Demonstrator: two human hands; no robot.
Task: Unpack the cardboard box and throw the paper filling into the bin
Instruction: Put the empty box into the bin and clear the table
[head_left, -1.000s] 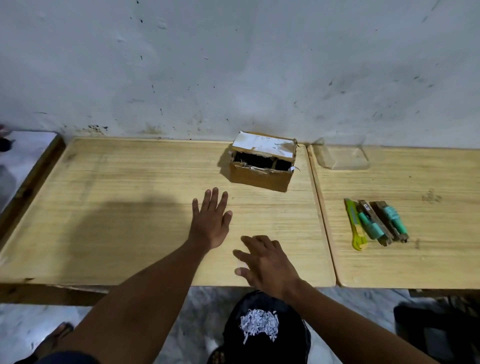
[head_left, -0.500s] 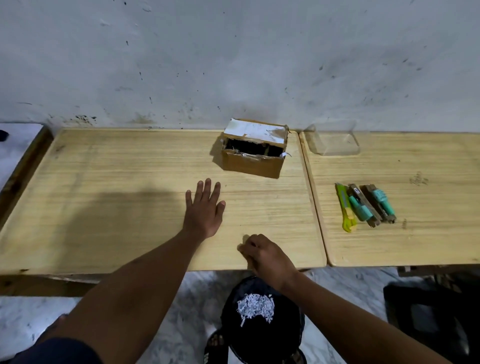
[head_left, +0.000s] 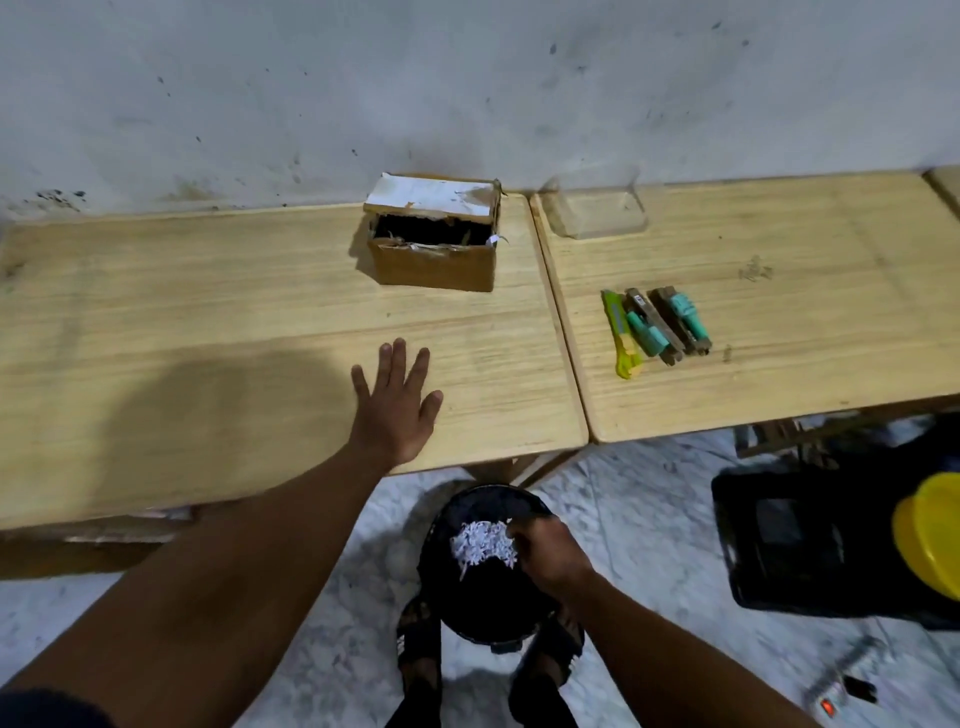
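Left hand (head_left: 397, 410) lies flat on the near edge of the left table (head_left: 208, 322), fingers spread, holding nothing. Right hand (head_left: 550, 553) reaches into the black bin (head_left: 467, 597) on the floor below, fingers curled down at the white shredded paper (head_left: 483, 543); whether they pinch it cannot be told. The box (head_left: 434, 244) stands open at the table's far right corner. Small tools (head_left: 654, 330) lie on the right table (head_left: 805, 312).

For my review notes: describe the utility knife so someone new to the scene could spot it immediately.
Look at the right-hand wooden table, where a small row of tools lies near the front edge. The utility knife is the leftmost one, the only yellow-green one; its neighbours are brown with teal parts.
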